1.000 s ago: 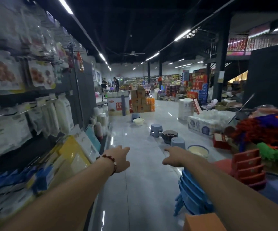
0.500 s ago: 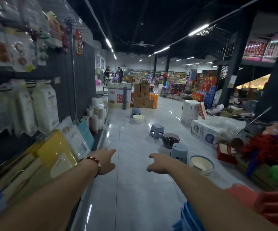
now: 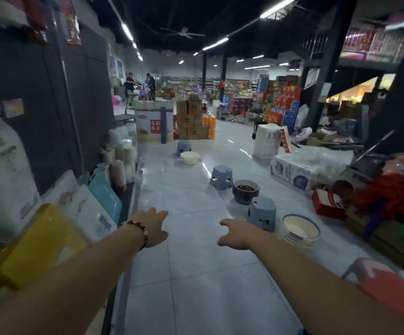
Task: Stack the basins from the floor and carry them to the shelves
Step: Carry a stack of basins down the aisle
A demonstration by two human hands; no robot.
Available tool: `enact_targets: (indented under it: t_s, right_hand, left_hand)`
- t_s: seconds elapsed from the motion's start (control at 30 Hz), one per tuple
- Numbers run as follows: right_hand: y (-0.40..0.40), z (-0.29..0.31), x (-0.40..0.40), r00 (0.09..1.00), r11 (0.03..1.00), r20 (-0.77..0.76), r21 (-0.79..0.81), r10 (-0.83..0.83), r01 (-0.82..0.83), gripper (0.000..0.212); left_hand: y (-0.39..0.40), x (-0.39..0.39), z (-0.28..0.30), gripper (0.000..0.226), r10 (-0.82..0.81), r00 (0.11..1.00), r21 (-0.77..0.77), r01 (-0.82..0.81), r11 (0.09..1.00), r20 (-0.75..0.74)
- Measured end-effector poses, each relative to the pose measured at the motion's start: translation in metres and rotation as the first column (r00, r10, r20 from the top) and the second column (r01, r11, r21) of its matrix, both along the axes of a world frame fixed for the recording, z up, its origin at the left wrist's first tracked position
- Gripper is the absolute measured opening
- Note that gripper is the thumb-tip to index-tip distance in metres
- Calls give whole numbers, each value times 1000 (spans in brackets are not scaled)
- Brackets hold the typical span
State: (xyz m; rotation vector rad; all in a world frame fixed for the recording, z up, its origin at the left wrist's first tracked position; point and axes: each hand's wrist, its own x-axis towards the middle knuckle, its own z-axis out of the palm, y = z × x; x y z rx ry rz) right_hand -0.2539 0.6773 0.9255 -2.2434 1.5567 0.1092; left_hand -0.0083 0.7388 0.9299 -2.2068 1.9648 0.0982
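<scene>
Down a shop aisle, left hand (image 3: 153, 228) and right hand (image 3: 234, 234) outstretched, each grip spread and empty, striped white basin (image 3: 300, 230) on floor (image 3: 196, 274) beside grey stool (image 3: 262, 212), dark basin (image 3: 246, 191) and cream basin (image 3: 189, 157) farther along, shelves (image 3: 51, 213) left.

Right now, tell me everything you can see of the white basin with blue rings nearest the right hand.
The round white basin with blue rim and blue rings sits upright on the pale tiled floor, just right of a grey plastic stool. It looks like glossy plastic; its cream inside looks empty. Stacked rings at its side hint at several nested basins, though that is unclear. Neither hand touches it.
</scene>
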Motion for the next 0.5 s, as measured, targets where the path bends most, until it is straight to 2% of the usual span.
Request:
enact_targets:
  t_s: [0.17, 0.37, 0.5]
  right_hand:
    - [-91, -10, 17, 997, 998, 52, -4, -56, 56, 76]
    - [-220, -39, 28, 985, 995, 145, 50, -94, 87, 70]
    - [-318, -62, 35, 986, 994, 137, 66, -96, 87, 74]
  left_hand:
    - [-101, 8, -3, 71, -95, 995, 7, 95, 995, 35]
    - [-235, 23, -29, 72, -117, 992, 77, 113, 991, 54]
    - [-323, 40, -52, 70, -23, 997, 45, 26, 999, -77]
